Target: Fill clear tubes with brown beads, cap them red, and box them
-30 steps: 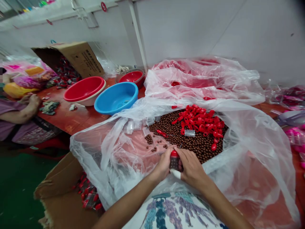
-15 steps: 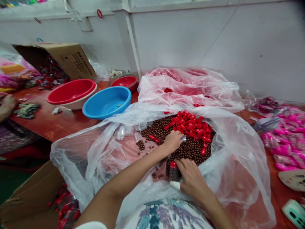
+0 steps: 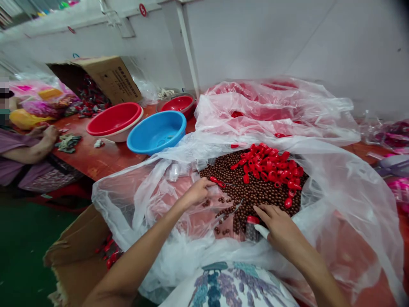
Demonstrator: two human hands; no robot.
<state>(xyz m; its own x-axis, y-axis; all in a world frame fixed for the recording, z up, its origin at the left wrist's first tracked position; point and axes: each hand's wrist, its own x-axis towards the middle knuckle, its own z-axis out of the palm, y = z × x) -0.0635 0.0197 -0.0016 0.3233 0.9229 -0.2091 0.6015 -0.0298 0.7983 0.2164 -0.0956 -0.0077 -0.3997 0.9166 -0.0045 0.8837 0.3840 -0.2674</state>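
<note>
My left hand (image 3: 198, 191) is over the left edge of a heap of brown beads (image 3: 252, 192), its fingers curled and partly hidden. Whatever it may hold is out of sight. Beside its fingertips lies a red-handled tool (image 3: 217, 182) with a thin metal end. My right hand (image 3: 277, 221) has its fingers apart, a white cover on the thumb. Close to that thumb stands a clear container with a red cap (image 3: 252, 228). Red plastic pieces (image 3: 271, 166) are piled on the beads. Clear containers (image 3: 174, 171) lie to the left.
A clear plastic sheet (image 3: 338, 179) spreads under the beads. Behind are a blue basin (image 3: 156, 132), a red basin (image 3: 113, 117) and a bag of red pieces (image 3: 275, 106). Cardboard boxes (image 3: 118, 81) stand left. Another person's arm (image 3: 30, 153) rests at the table's left.
My left hand has moved left, away from the red pieces, and the clear item at its fingers no longer shows. My right fingers have spread beside the red-capped container. The view has shifted left.
</note>
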